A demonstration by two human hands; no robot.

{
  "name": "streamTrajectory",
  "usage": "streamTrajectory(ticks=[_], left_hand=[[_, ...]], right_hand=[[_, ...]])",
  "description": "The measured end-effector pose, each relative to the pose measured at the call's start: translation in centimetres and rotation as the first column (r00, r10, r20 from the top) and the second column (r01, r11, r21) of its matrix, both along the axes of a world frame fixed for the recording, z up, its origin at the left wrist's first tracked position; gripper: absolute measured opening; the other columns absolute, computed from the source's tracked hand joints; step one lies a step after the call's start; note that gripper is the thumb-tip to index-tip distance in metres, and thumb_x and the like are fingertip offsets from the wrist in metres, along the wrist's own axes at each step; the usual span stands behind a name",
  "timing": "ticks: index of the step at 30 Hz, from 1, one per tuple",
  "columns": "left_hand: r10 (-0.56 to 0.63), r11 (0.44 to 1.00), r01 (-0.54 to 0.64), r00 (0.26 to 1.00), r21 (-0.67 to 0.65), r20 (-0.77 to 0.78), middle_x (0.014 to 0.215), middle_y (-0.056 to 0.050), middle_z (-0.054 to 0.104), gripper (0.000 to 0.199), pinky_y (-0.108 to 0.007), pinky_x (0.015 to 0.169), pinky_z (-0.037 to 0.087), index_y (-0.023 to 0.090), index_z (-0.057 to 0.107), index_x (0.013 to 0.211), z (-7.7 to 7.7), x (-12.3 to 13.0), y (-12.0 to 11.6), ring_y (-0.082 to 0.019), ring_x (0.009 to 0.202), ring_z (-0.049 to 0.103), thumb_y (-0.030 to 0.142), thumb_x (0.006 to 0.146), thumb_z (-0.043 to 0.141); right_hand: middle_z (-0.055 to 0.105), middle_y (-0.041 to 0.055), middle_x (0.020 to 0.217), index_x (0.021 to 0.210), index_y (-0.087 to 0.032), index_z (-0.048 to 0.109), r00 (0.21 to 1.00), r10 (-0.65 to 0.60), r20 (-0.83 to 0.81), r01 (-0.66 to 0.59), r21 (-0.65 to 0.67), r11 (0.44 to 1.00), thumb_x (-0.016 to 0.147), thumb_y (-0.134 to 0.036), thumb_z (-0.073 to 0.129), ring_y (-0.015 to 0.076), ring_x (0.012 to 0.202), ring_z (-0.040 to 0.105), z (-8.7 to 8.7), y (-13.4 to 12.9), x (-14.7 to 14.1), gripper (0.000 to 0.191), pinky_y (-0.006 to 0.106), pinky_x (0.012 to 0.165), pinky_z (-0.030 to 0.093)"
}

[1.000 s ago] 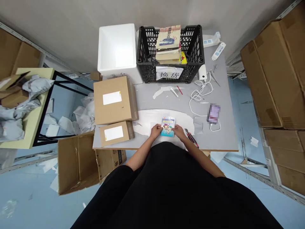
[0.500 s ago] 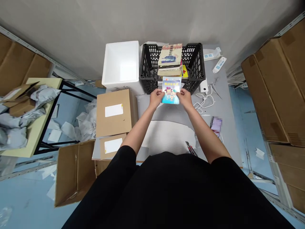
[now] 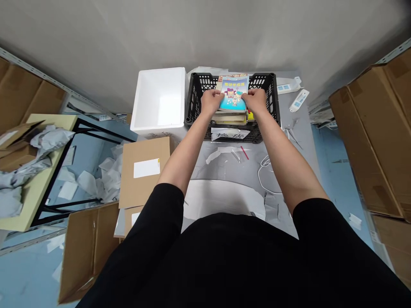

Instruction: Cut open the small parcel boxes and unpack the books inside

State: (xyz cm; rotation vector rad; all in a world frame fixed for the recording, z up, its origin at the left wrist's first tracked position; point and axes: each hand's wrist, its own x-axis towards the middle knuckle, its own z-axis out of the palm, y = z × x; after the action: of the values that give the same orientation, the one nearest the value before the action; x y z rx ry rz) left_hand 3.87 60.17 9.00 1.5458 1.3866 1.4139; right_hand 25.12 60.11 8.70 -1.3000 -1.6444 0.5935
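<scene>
A small blue book (image 3: 234, 95) with cartoon figures on its cover is over the stack of older books (image 3: 229, 117) in the black plastic crate (image 3: 192, 100). My left hand (image 3: 212, 102) grips its left edge, thumb on the cover. On the opposite edge, my right hand (image 3: 256, 101) holds it the same way. Most of the stack's top is hidden under the blue book; whether the two touch, I cannot tell. A yellow item (image 3: 250, 115) shows beside the stack, near my right hand. A paper label with handwriting (image 3: 229, 134) hangs on the crate's front.
Left of the crate stands a white foam box (image 3: 146, 100), with a closed cardboard box (image 3: 144, 188) in front. Power strips (image 3: 298, 100) and a white cable (image 3: 261, 175) lie at the right. A white sheet (image 3: 221, 194) and a red strip (image 3: 244, 152) are on the table (image 3: 208, 171).
Both hands have carried the blue book forward, from in front of the crate to above the book stack. The camera view has shifted, and the table in front of the crate now shows.
</scene>
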Motion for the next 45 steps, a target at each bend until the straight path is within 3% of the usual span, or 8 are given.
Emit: streamTrajectory(ticks=[9,18,23,26,32,36,40,45], left_hand=[[-0.058,0.998,0.057,0.928,-0.012,-0.369,0.105,-0.010,0.066,0.026,-0.042,0.112,0.039,0.014,0.066,0.105,-1.4,0.4,1.7,-0.028,0.122,0.058,0.035,0.089,0.066],[-0.004,0.996,0.030,0.949,0.078,-0.315,0.108,-0.008,0.062,0.035,-0.039,0.112,0.037,0.018,0.063,0.109,-1.4,-1.6,-1.1,-0.022,0.121,0.056,0.050,0.098,0.055],[0.164,0.983,-0.118,0.912,0.141,-0.376,0.119,-0.010,0.058,0.025,-0.038,0.110,0.036,0.017,0.059,0.115,-2.3,-3.6,-10.6,-0.018,0.118,0.049,0.036,0.101,0.052],[0.202,0.979,-0.180,0.887,0.093,-0.415,0.122,-0.012,0.056,0.022,-0.042,0.110,0.037,0.016,0.057,0.119,-4.4,-4.2,-18.7,-0.021,0.121,0.046,0.022,0.101,0.046],[-0.140,0.892,-0.154,0.800,-0.425,-0.583,0.118,-0.010,0.061,0.023,-0.039,0.106,0.043,0.025,0.061,0.113,-10.6,-4.5,-36.7,-0.026,0.118,0.055,0.019,0.094,0.051],[-0.231,0.807,-0.222,0.734,-0.548,-0.638,0.125,-0.014,0.057,0.036,-0.044,0.101,0.045,0.019,0.060,0.122,-14.4,-6.0,-47.1,-0.031,0.119,0.054,0.024,0.086,0.064],[-0.376,0.715,-0.278,0.620,-0.641,-0.689,0.139,-0.015,0.049,0.055,-0.044,0.100,0.044,0.022,0.053,0.134,-16.5,-7.3,-53.0,-0.034,0.129,0.046,0.031,0.082,0.070],[-0.555,0.633,-0.124,0.615,-0.764,-0.560,0.132,-0.012,0.057,0.043,-0.032,0.099,0.044,0.020,0.054,0.131,-16.0,-7.5,-55.0,-0.024,0.120,0.056,0.011,0.089,0.048]], right_hand=[[0.064,0.0107,0.106,0.096,-0.010,0.063,0.969,-0.157,0.189,0.170,-0.056,0.984,0.096,-0.044,0.050,0.0248,0.108,0.062,-1.9,3.4,-0.3,0.036,0.050,0.098,0.048],[0.065,0.0125,0.106,0.107,-0.003,0.056,0.903,-0.282,0.325,0.352,-0.182,0.918,0.103,-0.024,0.035,0.0111,0.094,0.056,1.3,-1.4,-1.5,0.030,0.031,0.091,0.043],[0.060,0.0139,0.115,0.115,-0.008,0.056,0.905,-0.324,0.276,0.356,-0.075,0.931,0.101,-0.013,0.034,0.0105,0.096,0.052,-1.1,-11.3,-0.9,0.027,0.026,0.093,0.042],[0.058,0.0124,0.117,0.118,-0.012,0.057,0.918,-0.293,0.269,0.348,-0.187,0.919,0.101,-0.018,0.033,0.0153,0.101,0.054,-4.0,-19.8,-1.5,0.029,0.031,0.095,0.044],[0.065,0.0113,0.100,0.103,-0.021,0.064,0.947,-0.114,0.300,0.225,-0.366,0.903,0.087,-0.018,0.044,0.0268,0.100,0.061,-10.8,-38.2,-4.4,0.026,0.041,0.094,0.050],[0.064,0.0115,0.119,0.118,-0.029,0.064,0.869,0.041,0.493,0.242,-0.496,0.834,0.083,-0.024,0.051,0.0317,0.115,0.058,-15.2,-48.4,-5.0,0.038,0.046,0.100,0.047],[0.054,0.0160,0.134,0.134,-0.021,0.056,0.731,0.157,0.664,0.325,-0.540,0.776,0.080,-0.029,0.064,0.0354,0.125,0.050,-17.4,-54.2,-5.1,0.055,0.046,0.101,0.043],[0.053,0.0168,0.132,0.135,-0.018,0.053,0.699,0.303,0.648,0.256,-0.621,0.741,0.084,-0.020,0.063,0.0322,0.121,0.051,-17.1,-56.9,-6.5,0.052,0.040,0.095,0.045]])
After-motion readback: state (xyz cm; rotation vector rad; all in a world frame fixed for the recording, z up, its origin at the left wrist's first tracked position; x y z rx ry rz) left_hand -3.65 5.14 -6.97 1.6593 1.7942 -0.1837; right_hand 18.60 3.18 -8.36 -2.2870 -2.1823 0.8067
